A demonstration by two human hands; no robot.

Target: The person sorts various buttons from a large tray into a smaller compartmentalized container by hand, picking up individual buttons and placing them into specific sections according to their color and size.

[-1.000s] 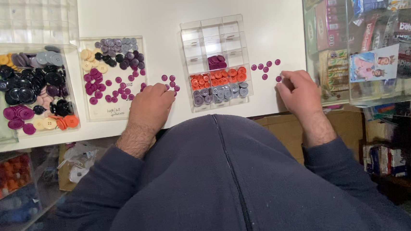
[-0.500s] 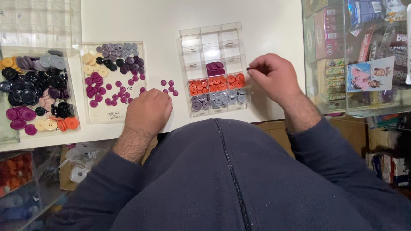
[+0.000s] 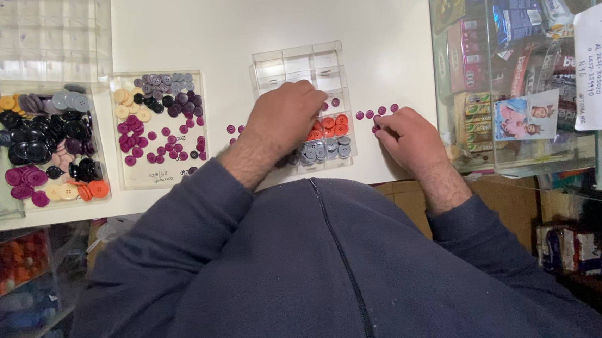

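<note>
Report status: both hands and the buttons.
Left hand over the compartment box, fingers hidden. Right hand at loose purple buttons on the table. Nothing in the way.

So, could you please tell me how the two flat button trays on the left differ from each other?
The far-left tray holds large buttons, mostly black, with magenta, grey, yellow and orange ones, packed close. The tray beside it holds smaller buttons, mainly purple with some cream and black, and they lie looser, with bare floor showing. Both are clear, shallow trays on the white counter.
</note>
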